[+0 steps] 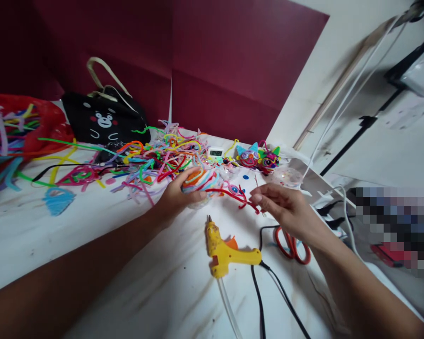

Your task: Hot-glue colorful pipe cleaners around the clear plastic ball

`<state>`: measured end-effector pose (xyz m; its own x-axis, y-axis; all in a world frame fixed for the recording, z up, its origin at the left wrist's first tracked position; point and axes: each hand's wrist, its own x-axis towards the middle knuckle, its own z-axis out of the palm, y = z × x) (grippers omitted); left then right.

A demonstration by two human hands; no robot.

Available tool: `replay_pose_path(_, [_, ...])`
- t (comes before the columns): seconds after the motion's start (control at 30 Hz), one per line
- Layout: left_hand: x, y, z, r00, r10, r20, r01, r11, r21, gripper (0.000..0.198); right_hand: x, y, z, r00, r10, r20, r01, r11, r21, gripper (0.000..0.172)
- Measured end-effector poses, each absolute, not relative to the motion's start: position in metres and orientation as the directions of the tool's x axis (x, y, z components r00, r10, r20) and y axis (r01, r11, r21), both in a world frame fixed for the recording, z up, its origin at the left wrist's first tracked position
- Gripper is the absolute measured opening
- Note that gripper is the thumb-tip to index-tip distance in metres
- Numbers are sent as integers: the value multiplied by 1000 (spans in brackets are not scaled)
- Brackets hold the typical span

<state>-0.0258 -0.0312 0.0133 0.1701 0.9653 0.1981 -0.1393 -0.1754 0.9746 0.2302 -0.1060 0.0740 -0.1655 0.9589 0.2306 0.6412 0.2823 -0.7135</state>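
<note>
My left hand (pixel 176 195) is wrapped around a ball covered with coiled pipe cleaners (pixel 198 180) in orange, white, blue and red. From the ball a red pipe cleaner (pixel 229 193) runs rightward to my right hand (pixel 284 205), whose fingertips are pinched together on it near its far end. Just below the ball, a yellow glue gun (pixel 226 254) lies on its side, nozzle toward the ball, with a clear glue stick in its back. Under my right wrist are red-handled scissors (pixel 291 247), partly hidden.
A pile of loose pipe cleaners (pixel 169 150) spreads behind and left, beside a black bag (pixel 102 117) and a red bag (pixel 49 125). A white timer (pixel 215 153) and two colourful cat-eared figures (pixel 247 155) stand at the back. Black cables (pixel 257 296) cross the white table (pixel 144 292).
</note>
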Motion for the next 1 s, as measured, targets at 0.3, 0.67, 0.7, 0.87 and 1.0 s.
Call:
replay_pose_path(0.3, [-22,-27,14,30,996,87,-341,-71,937,59,221,-165,38,-581,806,111,774,590,-230,38])
replay_pose_path(0.67, [-17,-29,6,82,992,95,-380,-57,923,55,194,-160,11,-563,827,9,818,558,-142,49])
replay_pose_path(0.7, [-17,-29,5,90,993,81,-374,-42,926,57,195,-160,10,-551,834,25,818,546,-180,49])
replay_pose_path(0.87, [-18,-30,3,73,997,31,-354,-4,935,58,207,-159,15,-481,875,60,793,463,-395,52])
replay_pose_path(1.0, [-17,-31,2,121,990,70,-307,-29,951,52,221,-158,26,-422,882,210,582,441,-683,43])
